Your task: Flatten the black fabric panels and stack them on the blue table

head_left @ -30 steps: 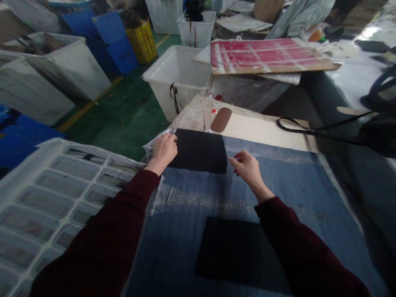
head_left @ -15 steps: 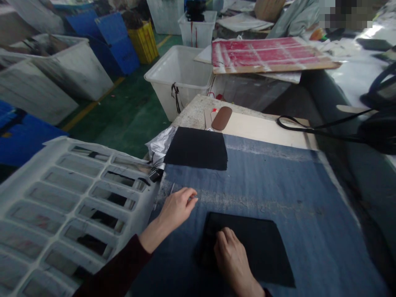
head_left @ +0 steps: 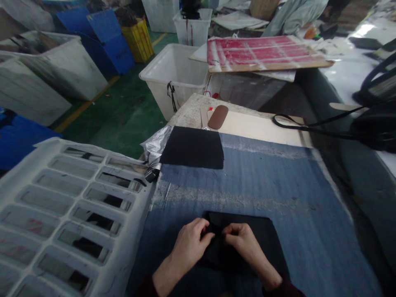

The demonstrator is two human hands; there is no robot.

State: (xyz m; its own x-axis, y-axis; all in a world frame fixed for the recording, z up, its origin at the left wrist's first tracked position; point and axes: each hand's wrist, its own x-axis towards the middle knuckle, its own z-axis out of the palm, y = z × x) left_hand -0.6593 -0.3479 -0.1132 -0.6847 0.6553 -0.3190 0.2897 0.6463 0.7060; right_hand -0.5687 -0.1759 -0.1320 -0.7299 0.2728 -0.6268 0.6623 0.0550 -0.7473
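A dark, flat black fabric piece (head_left: 256, 225) lies on the blue-grey work surface, with both hands at its left part. At its upper left edge, the curled fingers and thumb of my left hand (head_left: 190, 241) close on the cloth. Just to the right, my right hand (head_left: 246, 243) pinches the same fabric between thumb and fingertips. The cloth is slightly raised between the hands, though folds are hard to see in the black. A second black fabric piece (head_left: 193, 148) lies flat at the far left corner of the surface, apart from both hands.
A white slatted plastic crate (head_left: 66, 198) stands left of the table. Beyond the far edge are a brown rounded piece (head_left: 218, 117), a pale board (head_left: 256, 128) and a white bin (head_left: 175, 70). A black strap (head_left: 287, 121) lies at the right.
My left hand has moved right and down to the left edge of the near fabric piece. My right hand has turned and shifted slightly right and up, now pinching the cloth. The view shifted slightly.
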